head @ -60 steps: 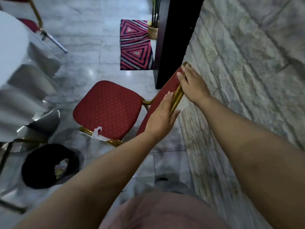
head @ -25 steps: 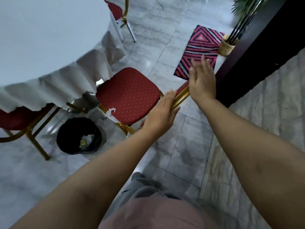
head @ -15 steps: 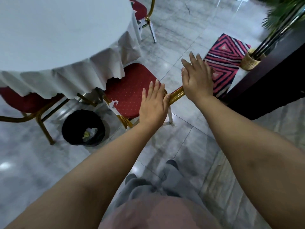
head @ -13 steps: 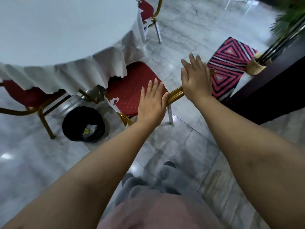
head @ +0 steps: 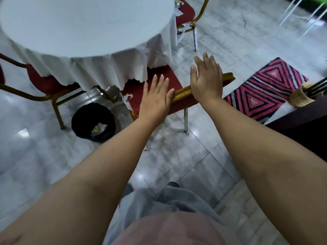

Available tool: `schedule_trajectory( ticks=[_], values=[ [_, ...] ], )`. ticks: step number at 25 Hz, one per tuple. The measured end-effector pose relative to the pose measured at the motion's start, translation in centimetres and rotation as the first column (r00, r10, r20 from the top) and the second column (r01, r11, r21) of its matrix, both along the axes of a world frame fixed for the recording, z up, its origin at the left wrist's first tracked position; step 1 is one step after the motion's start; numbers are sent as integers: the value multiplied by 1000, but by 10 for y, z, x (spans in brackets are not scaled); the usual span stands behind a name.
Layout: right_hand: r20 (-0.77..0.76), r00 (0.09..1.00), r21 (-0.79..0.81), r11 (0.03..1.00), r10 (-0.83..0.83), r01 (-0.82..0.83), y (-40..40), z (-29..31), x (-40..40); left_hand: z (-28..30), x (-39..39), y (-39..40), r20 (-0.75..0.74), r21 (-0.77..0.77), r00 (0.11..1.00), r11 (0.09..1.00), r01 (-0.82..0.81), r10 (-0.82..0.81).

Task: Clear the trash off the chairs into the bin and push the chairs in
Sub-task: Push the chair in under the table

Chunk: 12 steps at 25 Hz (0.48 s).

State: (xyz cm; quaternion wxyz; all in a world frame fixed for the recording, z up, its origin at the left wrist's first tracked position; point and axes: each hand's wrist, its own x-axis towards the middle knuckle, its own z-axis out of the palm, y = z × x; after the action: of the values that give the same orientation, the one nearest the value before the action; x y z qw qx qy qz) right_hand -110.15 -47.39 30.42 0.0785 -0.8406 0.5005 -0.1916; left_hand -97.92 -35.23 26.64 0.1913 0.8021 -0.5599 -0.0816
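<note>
A red chair point(head: 138, 89) with a gold frame stands with its seat partly under the white cloth of the round table point(head: 85, 32). My left hand point(head: 154, 98) and my right hand point(head: 207, 80) lie flat, fingers straight, against the gold top rail of its back. A white paper scrap point(head: 127, 101) hangs at the seat's left edge. A black bin point(head: 93, 122) with crumpled trash inside sits on the floor left of the chair. A second red chair point(head: 185, 16) at the far side carries white and yellow scraps.
Another red chair point(head: 44, 84) is tucked under the table at the left. A pink and navy patterned rug point(head: 265, 91) lies to the right, beside a woven basket point(head: 300, 98) and a dark cabinet point(head: 304, 124). Glossy grey tile covers the floor.
The chair has slid from beside the stone wall towards the table, and its seat now reaches under the cloth. Both hands went from gripping the back to lying flat on the rail.
</note>
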Motion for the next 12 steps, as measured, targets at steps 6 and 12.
schedule_trajectory(
  ticks=[6, 12],
  values=[
    [-21, 999, -35, 999, 28, -28, -30, -1, 22, 3, 17, -24, -4, 42, 998, 997, -64, 64],
    [-27, 999, -54, 998, 44, -46, -50, -2, 22, 5, 14, -40, -19, 49, 998, 997, -62, 63]
  ],
)
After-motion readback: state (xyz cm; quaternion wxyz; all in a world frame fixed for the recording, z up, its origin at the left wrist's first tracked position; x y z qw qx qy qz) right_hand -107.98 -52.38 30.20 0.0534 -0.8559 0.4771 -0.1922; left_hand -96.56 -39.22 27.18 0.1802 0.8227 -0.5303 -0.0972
